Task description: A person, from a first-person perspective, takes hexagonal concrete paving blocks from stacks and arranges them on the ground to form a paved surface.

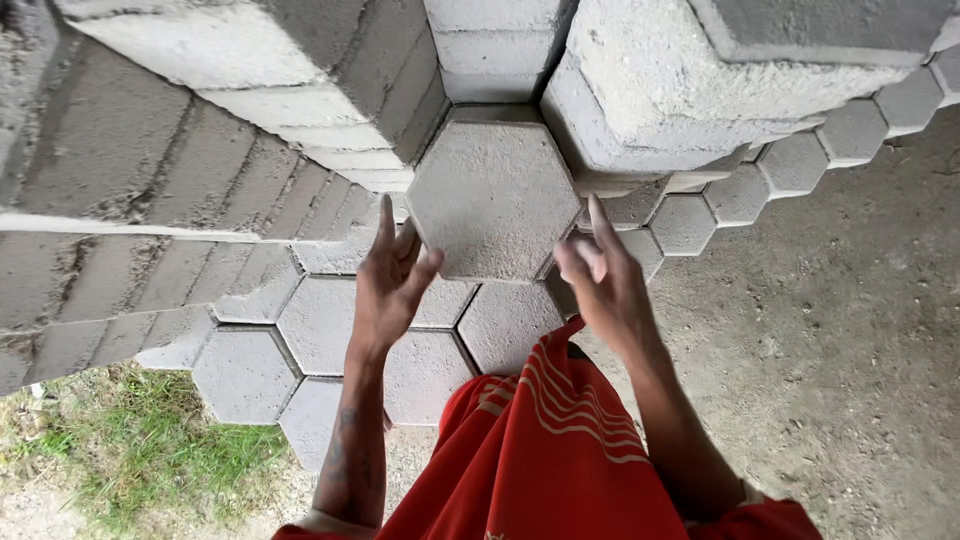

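A grey hexagonal concrete paver (492, 198) sits flat on top of a stack in front of me. My left hand (392, 282) touches its lower left edge with fingers spread. My right hand (603, 272) is at its lower right edge, index finger raised, fingers partly apart. Neither hand wraps around the paver. Below lie more hexagonal pavers (320, 322) laid side by side.
Tall stacks of hexagonal pavers stand to the left (150, 170) and behind at the upper right (690, 90). Bare dirt ground (850, 350) spreads to the right. A grass patch (140, 450) is at the lower left. My red shorts (540, 450) fill the bottom.
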